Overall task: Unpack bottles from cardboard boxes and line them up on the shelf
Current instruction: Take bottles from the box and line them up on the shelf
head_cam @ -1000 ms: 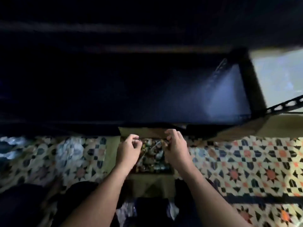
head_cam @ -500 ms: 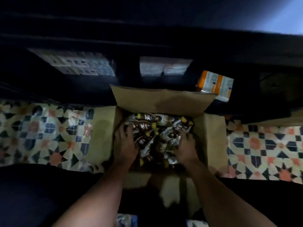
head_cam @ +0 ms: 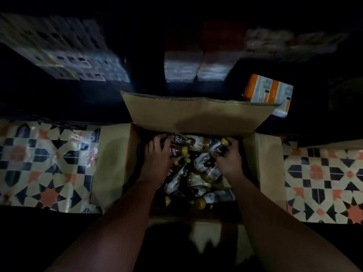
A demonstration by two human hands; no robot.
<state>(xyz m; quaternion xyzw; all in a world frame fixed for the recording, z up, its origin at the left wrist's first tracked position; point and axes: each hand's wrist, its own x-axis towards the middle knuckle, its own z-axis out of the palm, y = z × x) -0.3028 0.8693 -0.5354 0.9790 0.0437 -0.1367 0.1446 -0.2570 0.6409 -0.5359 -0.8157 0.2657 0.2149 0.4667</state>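
An open cardboard box (head_cam: 198, 114) stands on the patterned floor in front of me, its flaps folded out. Inside lie several small dark bottles with yellow caps (head_cam: 198, 175), jumbled on their sides. My left hand (head_cam: 157, 158) is down in the box's far left corner, fingers curled over a dark bottle with a yellow cap (head_cam: 176, 151). My right hand (head_cam: 228, 160) is in the far right corner, fingers curled round another yellow-capped bottle (head_cam: 221, 147). The dark shelf (head_cam: 137, 91) runs just behind the box.
On the shelf stand blurred packs at the left (head_cam: 64, 57), two pale packs in the middle (head_cam: 196, 69) and an orange-and-white pack (head_cam: 269, 93) at the right. Patterned tiles (head_cam: 45, 165) flank the box. My dark-clothed legs fill the bottom of the view.
The view has tilted further down onto the box. Both hands have reached deeper toward the far corners of the box and closed on bottles.
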